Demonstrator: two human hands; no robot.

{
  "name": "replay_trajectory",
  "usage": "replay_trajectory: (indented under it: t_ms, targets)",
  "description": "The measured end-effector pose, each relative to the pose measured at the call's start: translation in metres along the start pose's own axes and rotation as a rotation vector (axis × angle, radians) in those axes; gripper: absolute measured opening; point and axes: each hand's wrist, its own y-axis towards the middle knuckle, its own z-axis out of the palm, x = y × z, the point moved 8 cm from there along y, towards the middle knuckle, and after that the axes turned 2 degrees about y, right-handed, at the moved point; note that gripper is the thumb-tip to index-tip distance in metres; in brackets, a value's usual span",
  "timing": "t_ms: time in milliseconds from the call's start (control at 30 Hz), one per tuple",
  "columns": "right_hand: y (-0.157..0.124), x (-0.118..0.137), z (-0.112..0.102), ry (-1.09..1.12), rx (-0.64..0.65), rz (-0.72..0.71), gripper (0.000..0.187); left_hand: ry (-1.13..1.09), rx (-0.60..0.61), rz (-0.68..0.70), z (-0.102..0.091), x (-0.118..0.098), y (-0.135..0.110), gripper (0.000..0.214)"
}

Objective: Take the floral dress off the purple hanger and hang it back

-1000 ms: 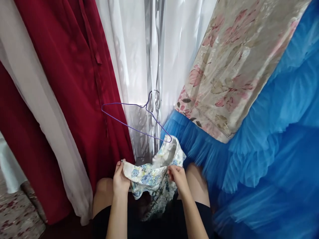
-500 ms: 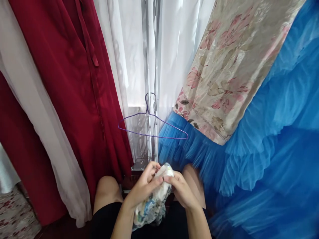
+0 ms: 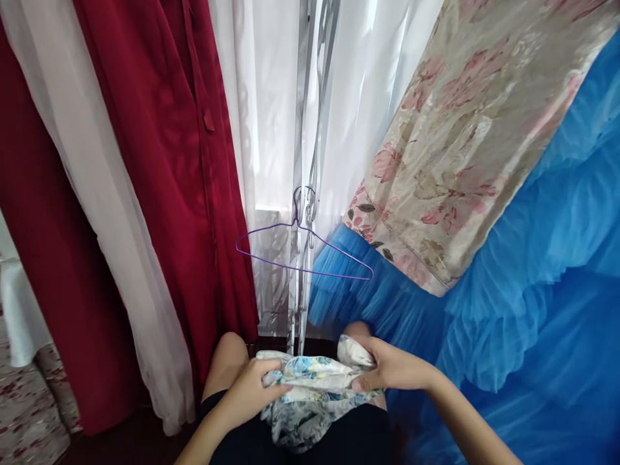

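Observation:
A white garment with a blue and yellow floral print (image 3: 314,394) is stretched between my two hands, its lower part bunched over my lap. My left hand (image 3: 254,391) grips its left end, fingers curled into the cloth. At the right end my right hand (image 3: 382,368) is closed on the fabric, with a fold of it puffing up by the fingers. The garment's exact kind cannot be made out. Beyond my hands, a thin purple hanger (image 3: 305,266) hangs bare by its hook from ribbons.
White ribbons or straps (image 3: 305,155) hang in front of a sheer white curtain (image 3: 271,142). To the left hang a dark red garment (image 3: 159,194) and a pale one (image 3: 97,168). On the right are a floral cloth (image 3: 436,174) and blue ruffled tulle (image 3: 513,303).
My hands have moved apart, spreading the bunched garment sideways between them. My right hand went right, my left slightly left. The view has shifted a little, so the hangings appear further right.

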Motion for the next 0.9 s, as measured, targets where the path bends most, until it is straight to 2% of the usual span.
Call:
replay_trajectory:
  t_ms: [67, 100, 133, 167, 300, 367, 433, 500, 633, 733, 833, 900]
  targets:
    - [-0.007, -0.002, 0.018, 0.042, 0.186, 0.096, 0.024, -0.057, -0.009, 0.019, -0.005, -0.006, -0.001, 0.023]
    - [-0.012, -0.002, 0.022, 0.086, 0.227, 0.13, 0.021, -0.059, -0.001, 0.02, -0.005, -0.007, -0.002, 0.026]
    - [-0.016, 0.0, 0.021, 0.134, 0.212, 0.145, 0.019, -0.039, 0.004, 0.018, -0.004, -0.008, -0.004, 0.029]
    - [-0.019, 0.003, 0.014, 0.181, 0.143, 0.138, 0.017, 0.001, 0.007, 0.021, -0.004, -0.008, -0.005, 0.032]
    - [-0.025, 0.017, -0.044, 0.32, -0.289, 0.034, 0.014, 0.188, 0.045, 0.064, 0.003, -0.012, -0.008, 0.03]
    - [-0.025, 0.023, -0.076, 0.36, -0.44, 0.025, 0.018, 0.222, 0.085, 0.062, 0.008, -0.011, -0.008, 0.023]
    - [-0.019, 0.034, -0.107, 0.332, -0.523, 0.002, 0.02, 0.18, 0.113, 0.048, 0.01, -0.013, -0.009, 0.021]
    - [-0.006, 0.051, -0.137, 0.239, -0.551, -0.065, 0.018, 0.082, 0.114, 0.058, 0.005, -0.02, -0.009, 0.025]
    - [0.037, 0.083, -0.183, 0.125, -0.622, -0.222, 0.008, -0.121, -0.013, 0.132, -0.032, -0.047, -0.007, 0.035]
    - [0.084, 0.089, -0.188, 0.215, -0.596, -0.216, 0.006, -0.3, -0.124, 0.176, -0.067, -0.061, -0.005, 0.038]
    - [0.124, 0.083, -0.162, 0.354, -0.414, -0.079, 0.008, -0.441, -0.199, 0.179, -0.096, -0.058, -0.003, 0.037]
    - [0.136, 0.082, -0.143, 0.388, -0.29, -0.039, 0.011, -0.413, -0.208, 0.167, -0.111, -0.049, 0.0, 0.036]
